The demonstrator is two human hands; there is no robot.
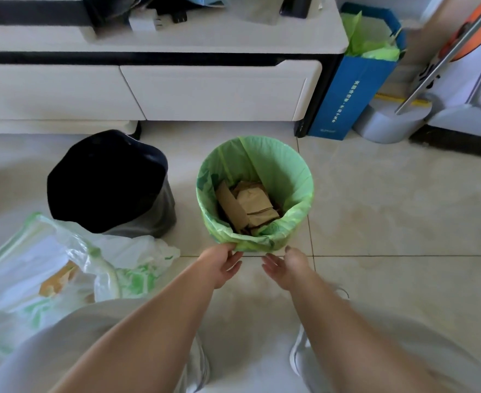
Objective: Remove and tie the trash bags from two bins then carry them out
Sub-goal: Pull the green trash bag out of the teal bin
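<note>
**Now peeling the green liner off the second bin**

Right at the near edge of the round bin lined with a thin green plastic trash bag [254, 191], both hands are at work on the folded-over cuff. The left hand [222, 263] has its thumb and fingers pinched on the cuff where it drapes over the rim. The right hand [286, 267] sits just beside the same stretch of rim with fingers loosely spread and palm turned inward; it looks released, not yet gripping anything. Inside the liner lie crumpled brown paper and cardboard scraps [249, 207], low in the bin.

To the left stands a dark grey bin with a black liner [107, 181], and nearer the person a translucent white plastic bag with green print [63, 275] lies slumped on the pale tiled floor [389, 222]; whether that bag is tied I cannot tell.

By my reading, the step in hand is freeing the green bag's cuff. The next move calls for the right hand to catch the rim too, then both to roll the cuff up and work round the far side before lifting.
</note>
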